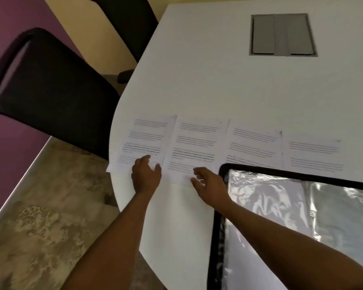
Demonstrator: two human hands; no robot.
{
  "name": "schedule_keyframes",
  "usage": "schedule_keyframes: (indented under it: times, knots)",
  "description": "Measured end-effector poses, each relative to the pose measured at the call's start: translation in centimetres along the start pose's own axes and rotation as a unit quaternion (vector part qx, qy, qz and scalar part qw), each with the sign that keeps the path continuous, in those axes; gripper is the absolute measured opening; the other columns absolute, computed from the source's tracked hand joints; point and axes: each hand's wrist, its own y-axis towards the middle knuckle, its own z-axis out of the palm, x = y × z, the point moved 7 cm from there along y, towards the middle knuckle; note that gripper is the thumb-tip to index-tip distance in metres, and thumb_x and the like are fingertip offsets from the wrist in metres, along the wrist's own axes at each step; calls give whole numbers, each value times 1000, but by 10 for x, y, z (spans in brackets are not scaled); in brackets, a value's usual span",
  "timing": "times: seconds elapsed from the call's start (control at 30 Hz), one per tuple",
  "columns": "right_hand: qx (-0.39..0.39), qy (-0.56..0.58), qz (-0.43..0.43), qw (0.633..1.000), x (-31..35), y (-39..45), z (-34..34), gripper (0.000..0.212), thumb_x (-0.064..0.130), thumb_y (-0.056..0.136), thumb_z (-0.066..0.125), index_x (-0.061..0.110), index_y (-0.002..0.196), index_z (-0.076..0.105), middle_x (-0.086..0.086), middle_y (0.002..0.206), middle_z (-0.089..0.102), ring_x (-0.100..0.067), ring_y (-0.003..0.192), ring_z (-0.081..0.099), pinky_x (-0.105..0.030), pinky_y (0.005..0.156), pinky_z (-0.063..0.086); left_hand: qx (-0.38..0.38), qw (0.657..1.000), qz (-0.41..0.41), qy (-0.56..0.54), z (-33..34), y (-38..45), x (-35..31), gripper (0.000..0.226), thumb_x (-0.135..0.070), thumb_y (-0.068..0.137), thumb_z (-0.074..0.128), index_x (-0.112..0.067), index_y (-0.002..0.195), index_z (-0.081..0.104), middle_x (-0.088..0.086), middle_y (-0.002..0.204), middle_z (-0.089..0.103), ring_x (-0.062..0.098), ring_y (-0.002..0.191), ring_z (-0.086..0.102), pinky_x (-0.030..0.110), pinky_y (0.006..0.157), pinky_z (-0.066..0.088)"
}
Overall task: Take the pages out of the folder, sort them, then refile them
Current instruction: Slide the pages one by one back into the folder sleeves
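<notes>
Nearest the viewer, an open folder (pixel 281 216) with a black border and shiny clear plastic sleeves lies on the right side of a white table (pixel 208 80), its upper left corner reaching toward the row of pages beyond it. Two bare forearms stretch forward from the bottom edge. The left hand (pixel 146 174) lies on the bottom edge of the leftmost page (pixel 145 139), fingers spread and fairly straight, pressing down on it rather than gripping. The right hand (pixel 208 182) sits just right of it, at the bottom edge of the second page (pixel 195 143), fingers loosely curled and slightly parted; it seems to touch the paper, but whether it pinches the sheet cannot be told. Four printed pages lie side by side in one row running left to right, each with its long axis pointing away from the person; the third page (pixel 254 145) and fourth page (pixel 314 155) lie further right, their lower edges tucked under or against the folder's border. The leftmost page overhangs the table's curved edge slightly. So both hands are at the left end of the row, and the folder lies to the right of the right hand, which is nearer to it. Beyond the pages the tabletop holds a grey cable hatch (pixel 282 34). A black chair (pixel 50 91) stands left of the table.
</notes>
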Motion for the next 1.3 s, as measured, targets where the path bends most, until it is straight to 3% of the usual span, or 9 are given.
schedule_keyframes:
  times: [0.07,0.23,0.27,0.33,0.6,0.73,0.83,1.0,1.3]
  knots:
    - [6,61,62,996,10,16,3,33,25,93,63,12,124,61,-1,114,67,-13,102,61,-15,88,41,-2,1000,-9,16,-8,16,4,49,-26,88,66,-11,132,52,13,130,51,32,119,49,43,100,43]
    - [38,158,170,972,16,38,24,38,30,88,61,21,125,60,2,121,65,-19,110,61,-33,97,49,-1,994,-86,61,-31,41,29,68,-38,84,69,-11,140,42,17,139,42,37,123,46,49,100,44]
    - [70,135,177,972,26,73,90,40,31,88,61,20,127,59,0,124,64,-20,112,61,-36,100,49,12,984,-161,74,-32,81,100,74,-43,83,70,-12,142,38,17,140,41,38,124,45,49,100,44]
    - [84,114,199,970,32,85,120,45,31,90,60,18,132,56,-1,130,61,-20,116,57,-36,103,46,40,975,-200,92,-33,94,133,82,-50,79,71,-14,143,34,18,141,41,39,124,45,48,99,45]
    - [67,78,183,978,34,96,125,50,25,92,62,16,139,50,1,133,58,-14,120,53,-19,86,36,-11,979,-200,24,-53,108,123,45,-26,79,76,-9,115,55,14,118,61,32,100,60,40,79,55]
    - [59,113,201,971,33,102,124,51,24,88,68,15,135,51,-1,120,62,-15,103,56,-23,81,40,-45,964,-229,-127,-67,104,122,22,-7,90,60,-14,111,60,10,116,63,27,100,62,36,80,56]
    - [63,203,252,944,31,105,127,52,23,80,77,13,127,56,-6,114,64,-23,98,62,-32,89,51,-71,919,-259,-288,-85,90,109,15,-9,94,58,-17,106,60,6,109,63,22,95,64,33,77,58]
    - [100,313,259,908,44,96,114,17,9,84,74,9,95,60,-5,77,54,-13,64,46,-24,56,42,-79,865,-261,-421,-113,58,86,13,-12,96,56,-19,107,58,6,112,64,21,102,65,36,84,58]
    - [102,454,255,848,33,56,45,32,1,90,64,-1,122,60,-14,117,68,-23,93,69,-29,69,58,2,784,-238,-574,-87,-24,38,29,-5,96,54,-7,125,55,13,116,65,21,102,65,29,76,55]
